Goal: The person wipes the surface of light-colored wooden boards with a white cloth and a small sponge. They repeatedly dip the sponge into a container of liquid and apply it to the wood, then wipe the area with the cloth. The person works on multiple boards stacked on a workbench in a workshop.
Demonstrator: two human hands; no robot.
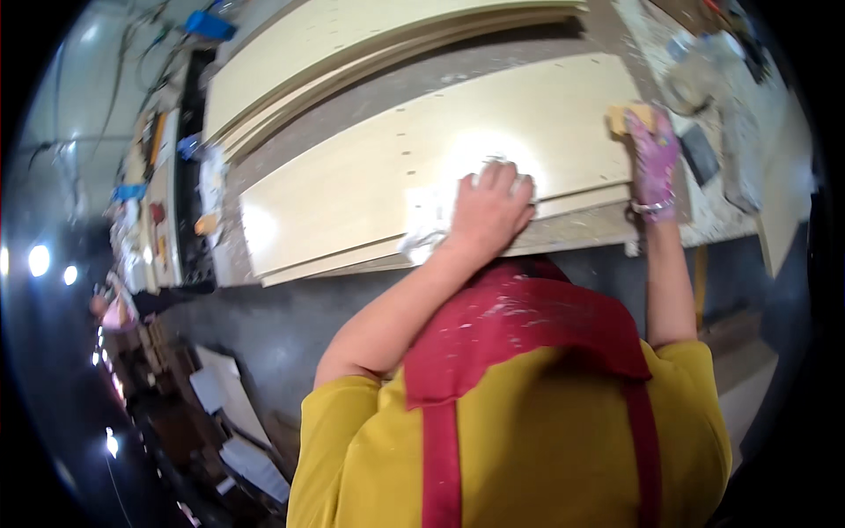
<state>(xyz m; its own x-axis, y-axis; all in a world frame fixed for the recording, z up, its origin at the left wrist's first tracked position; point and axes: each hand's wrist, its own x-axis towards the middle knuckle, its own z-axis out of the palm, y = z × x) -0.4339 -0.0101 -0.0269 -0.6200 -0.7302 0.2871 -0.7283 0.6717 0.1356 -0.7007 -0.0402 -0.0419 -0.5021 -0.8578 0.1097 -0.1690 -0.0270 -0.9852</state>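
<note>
A long pale wooden board point(352, 176) with several small dark slots lies on the workbench before me. My left hand point(493, 211), bare, is closed around a crumpled white cloth point(427, 231) at the board's near edge, right of its middle. Bright glare washes out the surface by those fingers. At the board's right end, my right hand point(654, 167) wears a pink and purple stained glove. Its fingers grip a yellowish-tan block point(620, 118), which may be a sponge or a sanding block.
More pale boards point(352, 53) are stacked at the far side of the workbench point(607, 26). A dark flat piece point(700, 156) and clear plastic items point(691, 84) sit to the right. Far left stand a cluttered side bench point(163, 202) and a blue container point(209, 25). Another person point(119, 308) is beyond.
</note>
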